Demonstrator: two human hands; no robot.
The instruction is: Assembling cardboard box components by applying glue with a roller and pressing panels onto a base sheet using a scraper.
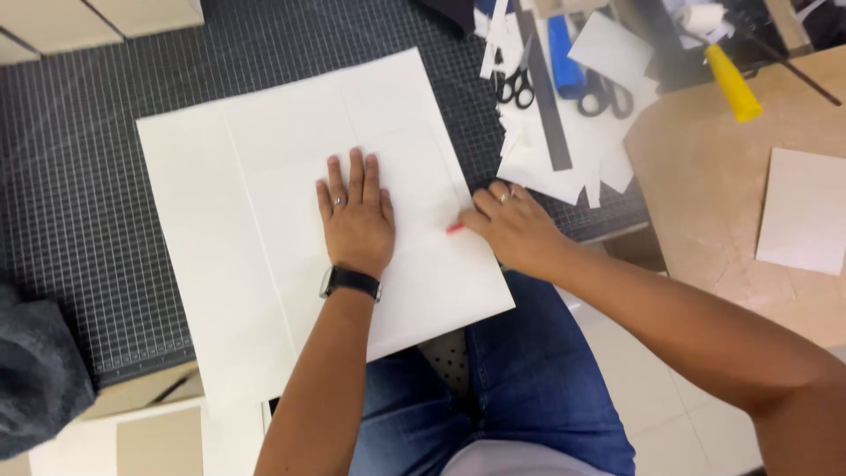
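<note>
Matt paper and board over a gridded mat

I see a large white sheet [264, 220] of smooth, matt paper or thin card under my left hand [355, 216], which wears a black watch with a dull strap. It lies on a dark cutting mat [79, 194] with a fine printed grid, matt and rubbery-looking. Beside it sit brown board [705, 185], dull and slightly mottled, glossy black-handled scissors [515, 88], a shiny yellow plastic piece [734, 84], and blue denim cloth [529, 370].
</note>
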